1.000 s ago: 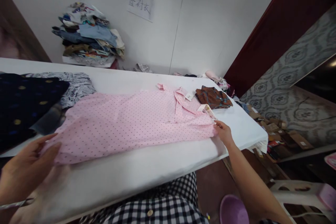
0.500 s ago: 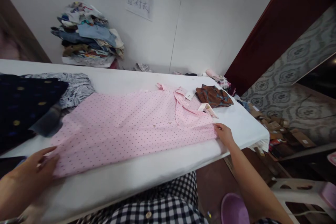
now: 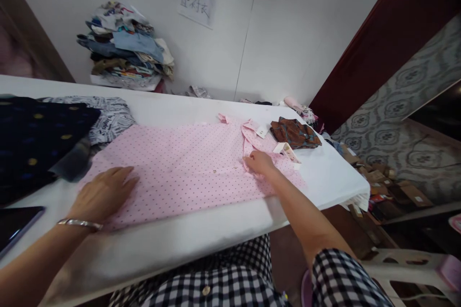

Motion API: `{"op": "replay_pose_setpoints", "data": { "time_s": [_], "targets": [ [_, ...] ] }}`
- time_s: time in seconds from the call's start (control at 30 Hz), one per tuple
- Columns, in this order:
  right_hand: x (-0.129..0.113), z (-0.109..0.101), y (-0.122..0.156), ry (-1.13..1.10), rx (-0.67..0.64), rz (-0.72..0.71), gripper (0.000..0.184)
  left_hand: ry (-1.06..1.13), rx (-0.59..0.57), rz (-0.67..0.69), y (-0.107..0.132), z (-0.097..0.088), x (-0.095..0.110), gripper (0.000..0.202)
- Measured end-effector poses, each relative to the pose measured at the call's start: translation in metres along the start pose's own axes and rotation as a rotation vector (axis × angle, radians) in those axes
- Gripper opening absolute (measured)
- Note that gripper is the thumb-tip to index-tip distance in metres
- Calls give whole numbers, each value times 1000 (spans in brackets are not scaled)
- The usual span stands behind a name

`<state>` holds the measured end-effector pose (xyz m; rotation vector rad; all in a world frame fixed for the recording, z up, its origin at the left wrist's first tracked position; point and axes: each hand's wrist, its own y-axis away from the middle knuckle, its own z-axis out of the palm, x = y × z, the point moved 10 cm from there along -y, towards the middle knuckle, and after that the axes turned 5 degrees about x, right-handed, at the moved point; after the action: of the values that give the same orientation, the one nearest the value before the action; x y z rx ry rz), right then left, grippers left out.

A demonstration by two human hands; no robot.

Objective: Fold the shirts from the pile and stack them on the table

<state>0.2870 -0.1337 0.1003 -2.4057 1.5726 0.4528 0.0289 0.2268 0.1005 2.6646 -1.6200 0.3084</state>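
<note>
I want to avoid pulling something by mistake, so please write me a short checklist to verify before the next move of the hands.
1. Pink shirt spread on the table: ok.
2. Left hand on the shirt: ok, on its left part.
3. Right hand on the shirt: ok, near the collar.
4. Right hand pinching cloth: cannot tell.
5. Shirt well away from other clothes: not ok, dark cloth and printed cloth lie close at left.
6. Dark flat device apart from shirt: ok.

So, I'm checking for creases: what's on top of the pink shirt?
On the pink shirt: the left hand, the right hand, and a white tag by its collar. Whatever the hands cover is hidden.
</note>
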Motion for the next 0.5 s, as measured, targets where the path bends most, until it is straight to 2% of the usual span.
{"op": "replay_pose_setpoints", "data": {
  "time_s": [0.07,0.13,0.23,0.37,0.43,0.5],
  "targets": [
    [3,11,-9,-30,-3,53,22,-110,-29,13,0,0,6,59],
    [8,14,-16,-87,18,63,15,-155,-42,-4,0,-1,3,58],
    [15,12,-24,-176,38,64,14,-110,-48,-25,0,-6,-4,52],
    [15,6,-30,-385,97,75,22,-19,56,-102,-1,-26,-16,48],
    [12,11,-31,-478,85,78,22,-19,35,-135,0,-26,-21,49],
    [11,18,-32,-539,49,84,15,-40,16,-100,2,-23,-19,52]
  ]
}}
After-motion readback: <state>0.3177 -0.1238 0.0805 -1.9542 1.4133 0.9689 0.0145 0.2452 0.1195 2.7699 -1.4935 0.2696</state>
